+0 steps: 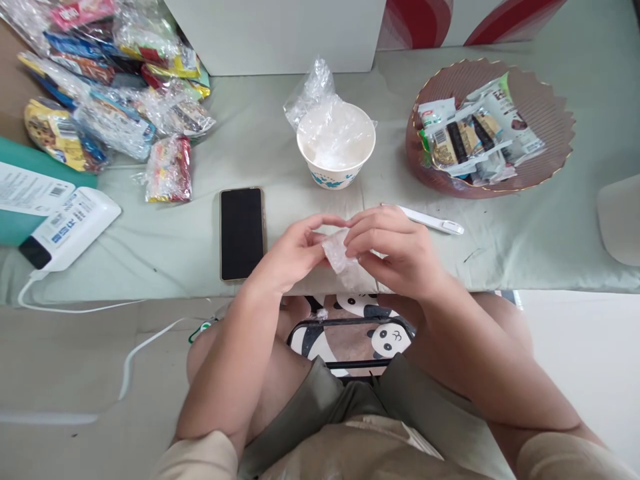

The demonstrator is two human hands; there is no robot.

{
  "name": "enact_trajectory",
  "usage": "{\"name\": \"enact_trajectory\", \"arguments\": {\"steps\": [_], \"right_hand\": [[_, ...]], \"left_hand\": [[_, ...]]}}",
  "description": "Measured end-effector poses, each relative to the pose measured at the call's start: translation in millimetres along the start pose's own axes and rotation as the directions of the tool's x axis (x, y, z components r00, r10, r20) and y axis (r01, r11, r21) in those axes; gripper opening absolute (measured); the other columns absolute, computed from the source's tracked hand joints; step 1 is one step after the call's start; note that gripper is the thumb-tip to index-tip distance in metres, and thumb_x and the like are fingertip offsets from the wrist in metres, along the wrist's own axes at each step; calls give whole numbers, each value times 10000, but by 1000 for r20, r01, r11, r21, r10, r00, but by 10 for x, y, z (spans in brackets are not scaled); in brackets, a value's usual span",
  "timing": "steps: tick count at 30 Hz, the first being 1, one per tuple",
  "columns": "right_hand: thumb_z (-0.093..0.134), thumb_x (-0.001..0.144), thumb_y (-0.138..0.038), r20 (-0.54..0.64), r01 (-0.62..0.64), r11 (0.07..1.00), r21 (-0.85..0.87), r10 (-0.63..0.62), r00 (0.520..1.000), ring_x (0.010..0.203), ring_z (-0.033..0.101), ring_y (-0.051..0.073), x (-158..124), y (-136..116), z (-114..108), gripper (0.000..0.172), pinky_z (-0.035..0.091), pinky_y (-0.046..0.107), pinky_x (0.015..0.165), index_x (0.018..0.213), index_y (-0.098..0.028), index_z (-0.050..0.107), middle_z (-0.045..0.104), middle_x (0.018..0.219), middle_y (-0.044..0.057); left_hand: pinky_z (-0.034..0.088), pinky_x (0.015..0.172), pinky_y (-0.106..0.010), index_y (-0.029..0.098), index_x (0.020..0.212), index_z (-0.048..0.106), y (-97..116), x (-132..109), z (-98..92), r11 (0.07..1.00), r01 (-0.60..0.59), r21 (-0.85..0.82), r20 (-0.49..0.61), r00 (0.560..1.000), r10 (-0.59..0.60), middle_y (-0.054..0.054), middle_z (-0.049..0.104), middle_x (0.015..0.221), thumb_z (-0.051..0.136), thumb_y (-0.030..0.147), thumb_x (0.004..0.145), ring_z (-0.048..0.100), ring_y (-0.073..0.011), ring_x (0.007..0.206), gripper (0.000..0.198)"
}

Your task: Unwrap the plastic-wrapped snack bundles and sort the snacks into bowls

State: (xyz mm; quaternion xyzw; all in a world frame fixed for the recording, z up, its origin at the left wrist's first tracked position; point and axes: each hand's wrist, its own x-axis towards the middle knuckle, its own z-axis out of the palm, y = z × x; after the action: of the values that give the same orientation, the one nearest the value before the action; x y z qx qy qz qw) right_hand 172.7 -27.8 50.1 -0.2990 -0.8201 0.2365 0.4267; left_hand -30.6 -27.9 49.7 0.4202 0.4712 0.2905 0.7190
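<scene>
Between my two hands, just above the table's front edge, is a small piece of crinkled clear plastic wrap (pixel 339 252). The fingers of my left hand (pixel 299 252) pinch its left side. My right hand (pixel 393 243) has its fingertips closed on the wrap's right side, palm down. Whether anything sits inside the wrap, I cannot tell. Behind my hands stands a white paper cup (pixel 336 175) with a blue print, full of crumpled clear plastic (pixel 330 130) that spills over its back left rim. A white cutter-like tool (pixel 435 221) lies partly behind my right hand.
A black phone (pixel 242 233) lies left of my hands. Packaged snacks (pixel 115 100) are heaped at the back left, near a white power bank (pixel 75 223) with a cable. To the right is a scalloped pink bowl (pixel 550 120) of wrapped snacks. A white box (pixel 280 33) stands behind.
</scene>
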Motion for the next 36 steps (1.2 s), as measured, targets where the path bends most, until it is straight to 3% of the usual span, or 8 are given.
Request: {"name": "enact_trajectory", "arguments": {"steps": [6, 9, 13, 18, 24, 31, 34, 36], "right_hand": [[546, 881, -78, 121, 18, 992, -124, -3, 993, 1173, 716, 244, -74, 52, 23, 242, 453, 417, 951, 890, -253, 713, 792, 1007, 19], [560, 840, -146, 154, -15, 1000, -26, 18, 988, 1214, 684, 284, -61, 20, -7, 213, 458, 468, 1012, 924, -258, 720, 787, 1016, 28], [701, 868, -327, -60, -225, 972, 66, 229, 972, 1174, 670, 278, 4, -34, -9, 244, 518, 452, 1009, 1099, -248, 686, 741, 1200, 93], [746, 874, -429, 118, -600, 763, 239, 591, 798, 677, 572, 134, 52, -50, 77, 277, 458, 281, 635, 1009, -205, 655, 656, 777, 3], [776, 869, -530, 141, -566, 503, 653, 653, 744, 587, 541, 99, 55, -148, 135, 391, 452, 255, 554, 1063, -248, 587, 608, 760, -41], [669, 845, -92, -256, -452, 850, 272, 516, 817, 629, 618, 85, 516, -72, -436, 185, 452, 258, 577, 951, -244, 676, 658, 753, -42], [524, 781, 21, -316, -356, 935, 5, 339, 886, 717, 611, 100, 1178, 96, -528, 302, 468, 284, 651, 930, -183, 690, 646, 824, -23], [576, 759, 57, -179, -409, 907, -96, 389, 904, 925, 614, 124, 1625, 191, -463, 284, 509, 303, 855, 919, -146, 695, 677, 1001, 13]], "left_hand": [[570, 712, -252, 215, 1092, 724, 88, -21, -109, 966, -51, -254, -30, 999, 45, -6, 729, 855, 866, 270, 708, 688, -144, 770, 413], [540, 679, -239, 218, 1075, 730, 82, -41, -113, 983, -134, -125, -119, 986, 119, -12, 712, 898, 867, 360, 764, 647, -130, 748, 369], [519, 658, -246, 235, 1143, 724, 69, -81, -65, 970, -196, 143, -117, 970, 214, -19, 735, 946, 889, 302, 757, 643, -137, 741, 425], [562, 696, -250, 259, 1247, 662, 62, -119, -22, 962, -246, 115, -59, 965, 254, -12, 746, 970, 868, 252, 766, 699, -157, 800, 523], [589, 676, -284, 259, 1173, 661, 46, -110, -8, 974, -226, -4, -39, 973, 226, 20, 717, 791, 897, 341, 764, 702, -159, 705, 480], [593, 709, -274, 202, 1098, 655, 171, -185, -208, 949, -314, -18, -198, 932, 304, -23, 768, 874, 794, 366, 817, 728, -144, 734, 354], [585, 694, -277, 195, 1011, 662, 199, -211, -266, 946, -323, 9, -234, 919, 316, -13, 756, 829, 763, 376, 817, 718, -144, 721, 284], [581, 691, -277, 196, 981, 663, 213, -227, -278, 947, -321, 9, -229, 921, 314, -6, 752, 813, 753, 366, 815, 712, -141, 714, 254]]}}
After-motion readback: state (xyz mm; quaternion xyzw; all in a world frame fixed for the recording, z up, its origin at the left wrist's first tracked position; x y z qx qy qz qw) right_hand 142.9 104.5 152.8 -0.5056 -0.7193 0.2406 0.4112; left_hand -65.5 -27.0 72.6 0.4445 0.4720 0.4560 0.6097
